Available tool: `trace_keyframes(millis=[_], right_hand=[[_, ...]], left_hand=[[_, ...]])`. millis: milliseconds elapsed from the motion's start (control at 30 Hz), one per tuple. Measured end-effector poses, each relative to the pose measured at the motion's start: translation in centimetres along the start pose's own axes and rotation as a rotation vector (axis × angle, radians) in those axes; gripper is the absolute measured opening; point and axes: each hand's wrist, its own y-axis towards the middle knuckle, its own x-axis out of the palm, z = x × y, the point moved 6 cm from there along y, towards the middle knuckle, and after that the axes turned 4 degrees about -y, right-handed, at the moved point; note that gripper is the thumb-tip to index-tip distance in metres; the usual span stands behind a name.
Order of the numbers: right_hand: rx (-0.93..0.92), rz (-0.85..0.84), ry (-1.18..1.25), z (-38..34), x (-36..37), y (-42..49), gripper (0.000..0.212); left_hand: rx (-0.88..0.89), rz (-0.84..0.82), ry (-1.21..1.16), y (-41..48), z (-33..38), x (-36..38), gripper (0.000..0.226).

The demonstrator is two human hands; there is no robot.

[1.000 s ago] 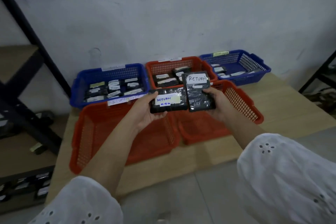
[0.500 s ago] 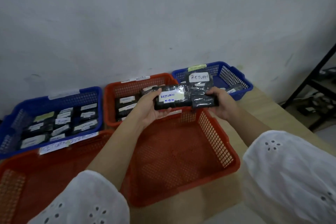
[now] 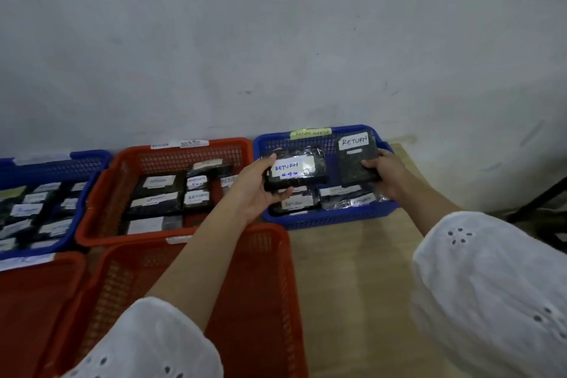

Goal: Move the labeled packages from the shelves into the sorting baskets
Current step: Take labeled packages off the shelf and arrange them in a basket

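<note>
Where pale wood tabletop [image 3: 352,270] meets scuffed white wall [image 3: 276,40]: baskets in rows. Far-right blue basket [image 3: 325,218] holding labeled black packages. Left hand [image 3: 254,190] clamped on "RETURN" package [image 3: 294,172], right hand [image 3: 386,172] gripping second package [image 3: 356,159], both above it. Middle red basket [image 3: 104,212] part-filled; near red basket [image 3: 260,301] bare.

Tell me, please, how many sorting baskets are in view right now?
5: blue basket far right, red basket far middle, blue basket far left, two empty red ones nearest; others may lie outside view.
</note>
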Motion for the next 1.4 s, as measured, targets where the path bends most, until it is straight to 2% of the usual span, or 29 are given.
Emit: trace_keyframes(millis=[267, 433, 633, 767, 967, 1067, 1167, 1267, 1333, 1400], right_hand=[[-0.209, 0.009, -0.377, -1.2, -2.4, 7.5, 0.058], [-0.257, -0.071, -0.618, 0.6, -0.6, 10.0, 0.059], [-0.358, -0.035, -0.894, 1.6, 0.1, 11.8, 0.060], [-0.341, 0.036, -1.323, 2.0, 0.7, 11.7, 0.057], [-0.382, 0.081, -1.553, 2.4, 1.2, 11.2, 0.061], [-0.385, 0.087, -1.613, 3.6, 1.4, 11.2, 0.074], [-0.411, 0.054, -1.585, 4.4, 1.3, 11.5, 0.071], [-0.527, 0.114, -1.466, 3.2, 1.5, 10.9, 0.054], [-0.541, 0.142, -1.114, 1.6, 1.7, 10.3, 0.045], [-0.271, -0.101, -0.554, 1.3, 2.4, 10.1, 0.047]], left_hand=[[0.019, 0.083, -0.019, 4.4, -2.1, 3.7, 0.015], [0.007, 0.144, -0.022, 7.1, -2.7, 4.0, 0.019], [-0.035, 0.176, -0.015, 9.5, -3.7, 3.7, 0.020], [-0.048, 0.187, -0.015, 10.5, -4.4, 3.6, 0.020], [-0.039, 0.202, -0.022, 11.1, -4.6, 3.4, 0.016], [-0.037, 0.203, -0.025, 11.2, -4.6, 3.0, 0.018], [-0.032, 0.197, -0.034, 11.3, -4.4, 2.9, 0.018], [-0.034, 0.192, -0.037, 11.6, -4.5, 2.8, 0.016], [-0.040, 0.200, -0.041, 11.9, -4.6, 2.9, 0.017], [-0.050, 0.224, -0.069, 12.4, -4.9, 2.8, 0.016]])
